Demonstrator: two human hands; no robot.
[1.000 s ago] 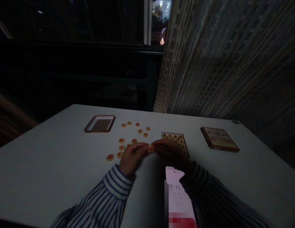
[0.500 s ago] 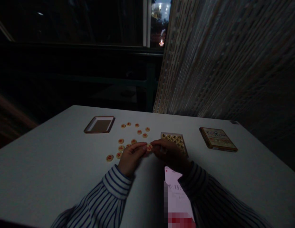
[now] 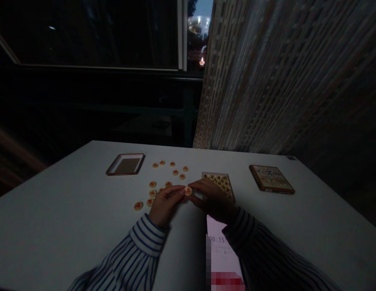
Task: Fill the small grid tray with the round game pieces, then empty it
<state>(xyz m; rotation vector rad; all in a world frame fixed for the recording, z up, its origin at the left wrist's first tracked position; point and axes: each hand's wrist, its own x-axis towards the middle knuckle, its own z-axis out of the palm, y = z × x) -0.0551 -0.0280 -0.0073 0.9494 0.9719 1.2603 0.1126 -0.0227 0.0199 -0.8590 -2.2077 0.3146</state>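
Pinching a smooth round xiangqi piece point(image 3: 188, 191), left hand point(image 3: 165, 206) and right hand point(image 3: 213, 200) press from opposite edges.

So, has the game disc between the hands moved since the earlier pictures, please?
No, the disc stays just off the near-left corner of the tray of discs.

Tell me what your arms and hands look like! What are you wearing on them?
Your left sleeve is pale with thin dark blue stripes, and it ends in a wide cuff. Your right sleeve has stripes too, but it looks darker in the shadow. Your left hand and right hand are bare, with no gloves.
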